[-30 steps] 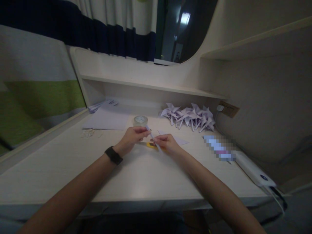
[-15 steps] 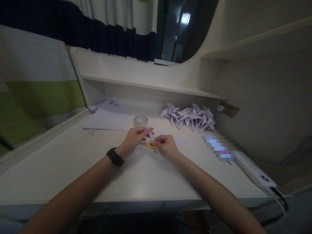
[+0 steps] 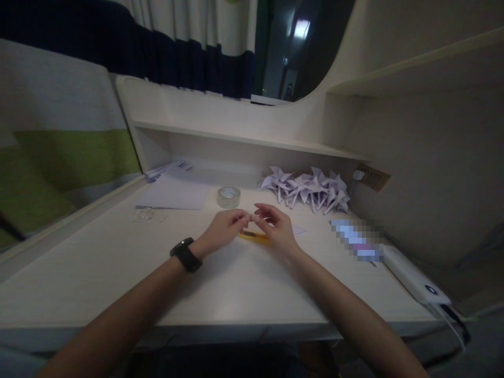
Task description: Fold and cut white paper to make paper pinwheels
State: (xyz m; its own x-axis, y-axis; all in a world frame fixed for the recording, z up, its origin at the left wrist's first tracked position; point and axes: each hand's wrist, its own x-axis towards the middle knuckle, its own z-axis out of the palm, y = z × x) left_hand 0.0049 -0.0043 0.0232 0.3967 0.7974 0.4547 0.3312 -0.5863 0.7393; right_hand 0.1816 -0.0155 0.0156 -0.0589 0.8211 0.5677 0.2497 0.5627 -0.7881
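Observation:
My left hand [image 3: 225, 227], with a black watch on its wrist, is closed in a pinch near the middle of the desk. Its fingertips meet those of my right hand [image 3: 277, 227], whose thumb and fingers are also bent in a pinch. Between them is a thin white paper stick, now almost wholly hidden by the fingers. Just below the hands a yellow utility knife [image 3: 255, 237] lies on the desk. A white paper piece [image 3: 300, 230] shows partly behind my right hand. Beyond my left hand sits a roll of clear tape [image 3: 229, 197].
Several white paper pinwheels [image 3: 307, 188] lie at the back right. White paper sheets [image 3: 173, 189] are stacked at the back left, with small scraps [image 3: 145, 214] in front. A blurred-out phone [image 3: 356, 240] and a white power strip [image 3: 413, 275] lie along the right side.
The paper stick, plainly visible between both hands before, is now mostly covered by the fingers. My right hand has shifted slightly right and up, its fingers lifted; more of the knife shows.

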